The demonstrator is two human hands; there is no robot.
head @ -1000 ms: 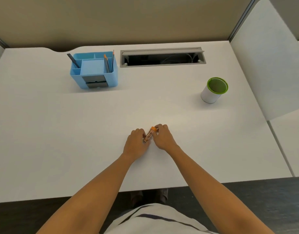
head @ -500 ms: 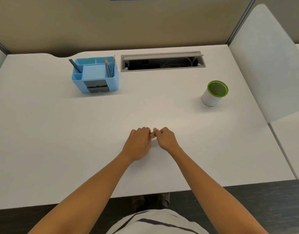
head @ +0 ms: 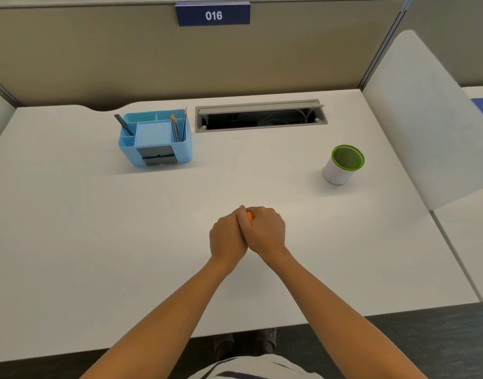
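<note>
A pull or twist on the small orange rounded thing (head: 249, 216) seems to be the step in hand. It's prob. done best if the thing is gripped firm by one hand & turned slowly by the other. The fingers (head: 263, 213) of the right hand (head: 266, 232) are curled tight round it. The left hand (head: 227, 239) is pressed against the right, its fingers curled on it too, it seems. Only a tiny orange bit is seen between them, over the middle of the flat white desk (head: 98, 214). A round white cup w/ a green rim (head: 341, 170) is stood well off to the right, and a blue plastic pencil box (head: 155, 140) at the back left.
</note>
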